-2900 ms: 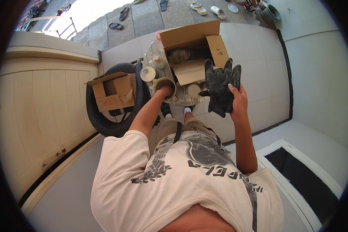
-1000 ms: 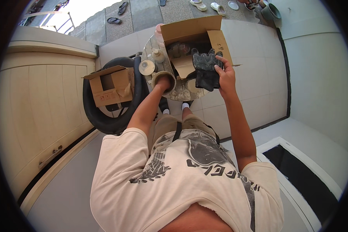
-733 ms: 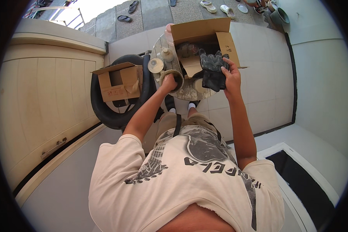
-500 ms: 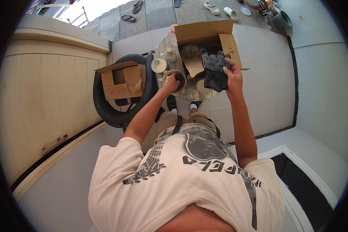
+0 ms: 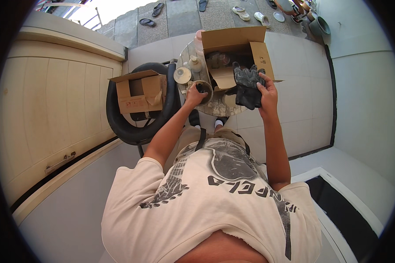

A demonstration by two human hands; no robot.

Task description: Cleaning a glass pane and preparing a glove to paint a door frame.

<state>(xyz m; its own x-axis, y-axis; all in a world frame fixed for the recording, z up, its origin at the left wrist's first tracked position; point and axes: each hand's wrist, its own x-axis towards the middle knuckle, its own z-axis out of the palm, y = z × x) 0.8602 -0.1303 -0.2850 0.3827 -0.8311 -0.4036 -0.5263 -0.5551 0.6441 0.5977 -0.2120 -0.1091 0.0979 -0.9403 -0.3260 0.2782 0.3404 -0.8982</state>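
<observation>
Black, creased, pale-smudged; held up as 1 glove [image 5: 249, 90] near open cardboard box [image 5: 261, 57], above round desk [image 5: 217, 108], pinched between fingers of right hand [image 5: 268, 93]. Cannot tell grip of fingers of left hand [image 5: 194, 94] at rim of round, crusted pot [image 5: 210, 98].

From my end, both hands are bare, left hand [image 5: 195, 93] and right hand [image 5: 268, 93]. Loose off-white T-shirt [image 5: 197, 210] on the near side of both; wide short sleeves, left sleeve [image 5: 131, 179] up the arm from the left hand, right sleeve [image 5: 299, 197] likewise. Collar [image 5: 219, 228] edge looks raw, frayed. I've got a grey-black print [image 5: 232, 161]: rounded blob between the hands' lines, bold dark lettering nearer me, mesh-like patch with dots toward the left-hand side, dark vertical streak toward the right. Beige shorts [image 5: 228, 136] between hands and shirt, dark strap [image 5: 201, 139] hanging on the left-hand side. Dark footwear [image 5: 194, 116], white socks [image 5: 218, 124], between the hands, lower down.
</observation>
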